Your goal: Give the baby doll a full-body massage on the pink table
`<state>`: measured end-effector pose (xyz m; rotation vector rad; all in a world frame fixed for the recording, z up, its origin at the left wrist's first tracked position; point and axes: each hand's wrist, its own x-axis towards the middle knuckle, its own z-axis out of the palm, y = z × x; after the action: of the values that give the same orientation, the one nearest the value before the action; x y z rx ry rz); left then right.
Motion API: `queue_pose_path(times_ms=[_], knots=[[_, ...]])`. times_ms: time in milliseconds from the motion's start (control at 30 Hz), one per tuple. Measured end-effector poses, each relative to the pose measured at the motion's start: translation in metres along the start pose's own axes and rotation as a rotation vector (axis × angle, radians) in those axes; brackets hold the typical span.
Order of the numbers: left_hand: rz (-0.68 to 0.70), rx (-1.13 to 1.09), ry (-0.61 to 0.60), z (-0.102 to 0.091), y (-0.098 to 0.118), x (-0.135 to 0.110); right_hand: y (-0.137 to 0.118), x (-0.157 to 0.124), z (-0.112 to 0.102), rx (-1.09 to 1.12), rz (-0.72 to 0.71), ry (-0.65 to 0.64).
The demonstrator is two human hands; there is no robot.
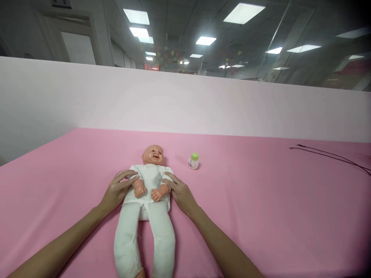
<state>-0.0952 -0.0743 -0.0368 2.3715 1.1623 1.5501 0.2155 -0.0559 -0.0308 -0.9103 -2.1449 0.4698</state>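
Plastic baby doll (151, 181) in white cloth suit (126, 239) lies on back on pink sheet (261, 200). Left hand (117, 192), right hand (180, 193) flank torso, fingers released, resting on suit. White bottle with green cap (193, 160) near doll's head.

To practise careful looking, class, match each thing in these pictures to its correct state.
Things:
1. Doll
2. Small bottle
3. Black cord
4. Left hand

States:
A. Resting on the doll's side
B. Lying at the right of the pink sheet
C. On its back, dressed in white
D. Standing upright, green cap on top

Pairs: 1-C, 2-D, 3-B, 4-A
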Motion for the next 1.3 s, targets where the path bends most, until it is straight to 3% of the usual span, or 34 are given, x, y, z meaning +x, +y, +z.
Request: queue_pose_path(times_ms=[67, 133, 300, 433, 500, 567, 633, 767, 867, 933, 1000, 1167, 1300], knots=[[-0.017, 0.0, 0.003, 0.0, 0.001, 0.0, 0.001, 0.001, 0.002, 0.009, 0.005, 0.0], [-0.134, -0.013, 0.045, 0.001, 0.002, 0.001, 0.002, 0.004, 0.005, 0.14, 0.05, 0.075], [-0.6, -0.218, 0.318, -0.003, -0.004, 0.006, 0.014, 0.015, 0.006, 0.637, 0.433, 0.365], [-0.835, -0.371, 0.48, -0.011, -0.018, 0.006, 0.025, 0.019, -0.002, 0.816, 0.614, 0.469], [-0.836, -0.376, 0.476, -0.012, -0.02, 0.006, 0.026, 0.019, -0.005, 0.807, 0.607, 0.467], [-0.749, -0.314, 0.43, -0.011, -0.015, 0.005, 0.022, 0.018, -0.005, 0.728, 0.546, 0.432], [-0.606, -0.195, 0.348, -0.01, -0.008, 0.006, 0.016, 0.015, -0.003, 0.592, 0.42, 0.351], [-0.192, -0.03, 0.039, -0.008, 0.001, 0.006, 0.005, 0.009, -0.003, 0.22, 0.091, 0.1], [-0.044, -0.013, -0.046, -0.007, 0.001, 0.004, 0.001, 0.006, -0.002, 0.082, 0.019, -0.02], [-0.1, -0.011, -0.022, -0.006, -0.001, 0.004, 0.002, 0.007, 0.001, 0.133, 0.04, 0.014], [-0.262, -0.037, 0.051, -0.005, -0.002, 0.003, 0.005, 0.009, 0.004, 0.281, 0.122, 0.109], [-0.645, -0.26, 0.34, -0.008, -0.007, 0.008, 0.021, 0.016, 0.003, 0.693, 0.514, 0.369], [-0.724, -0.32, 0.425, -0.014, -0.01, 0.009, 0.024, 0.018, -0.007, 0.784, 0.561, 0.427]])
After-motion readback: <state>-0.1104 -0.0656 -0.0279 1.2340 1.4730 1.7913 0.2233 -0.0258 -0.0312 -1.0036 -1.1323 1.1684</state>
